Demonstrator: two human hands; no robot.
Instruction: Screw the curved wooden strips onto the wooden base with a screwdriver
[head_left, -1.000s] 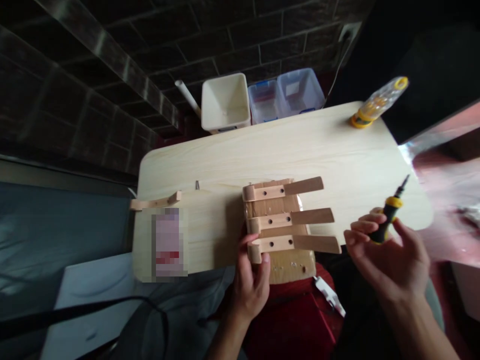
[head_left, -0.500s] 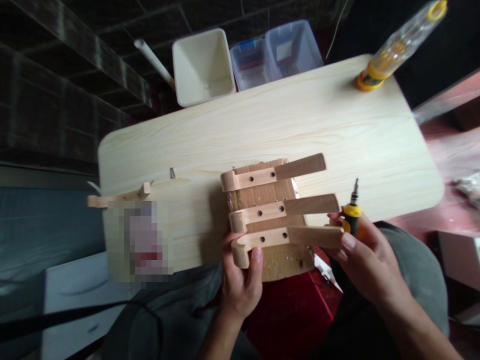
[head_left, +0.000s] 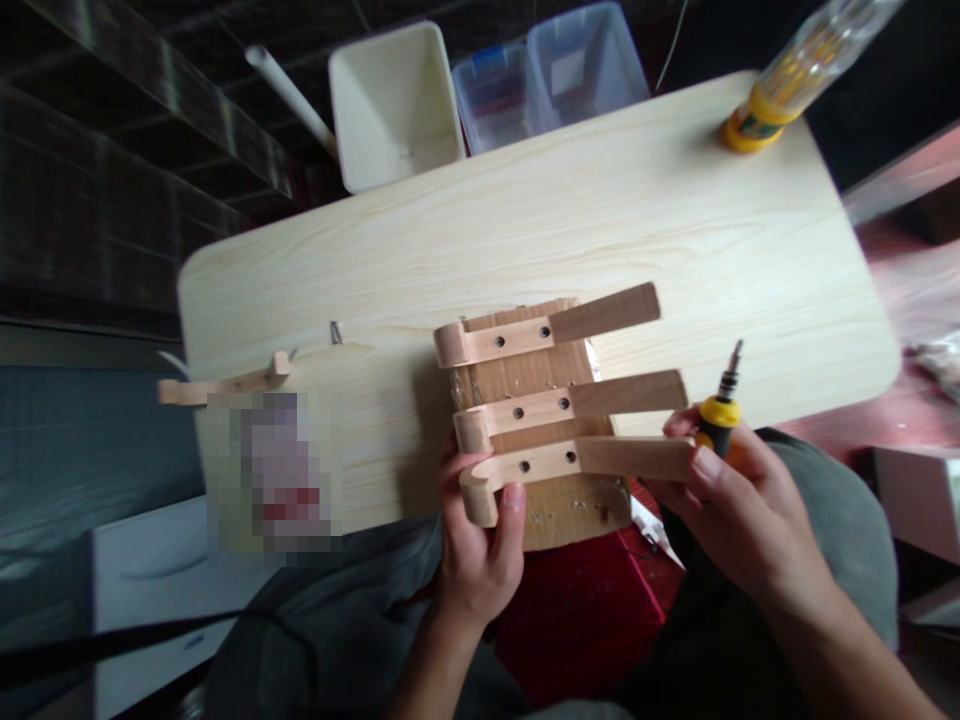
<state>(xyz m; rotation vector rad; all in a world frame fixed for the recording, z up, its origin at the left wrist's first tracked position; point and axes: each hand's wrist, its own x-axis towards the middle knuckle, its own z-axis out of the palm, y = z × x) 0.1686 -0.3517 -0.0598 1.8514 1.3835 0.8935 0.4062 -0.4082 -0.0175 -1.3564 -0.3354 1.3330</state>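
Note:
Three curved wooden hooks lie side by side across a cardboard block (head_left: 577, 520), each with two dark holes or screw heads. My left hand (head_left: 484, 560) grips the curled end of the nearest wooden hook (head_left: 551, 462) and the block's edge. In my right hand (head_left: 742, 500) are that hook's flat end, pinched by the thumb, and a yellow and black screwdriver (head_left: 718, 425) with its tip pointing up. Beyond it lie the middle hook (head_left: 540, 405) and the far hook (head_left: 525, 337), untouched.
On the table (head_left: 360, 260), another wooden piece (head_left: 225, 387) overhangs the left edge near small screws (head_left: 336, 332) and a blurred-out patch. A clear bit container (head_left: 795, 85) stands at the back right. A cream bin (head_left: 397, 110) and clear plastic bins (head_left: 585, 65) sit behind.
The view has shifted slightly. The screwdriver in my right hand leans a little more to the right. Both hands keep their hold on the nearest hook.

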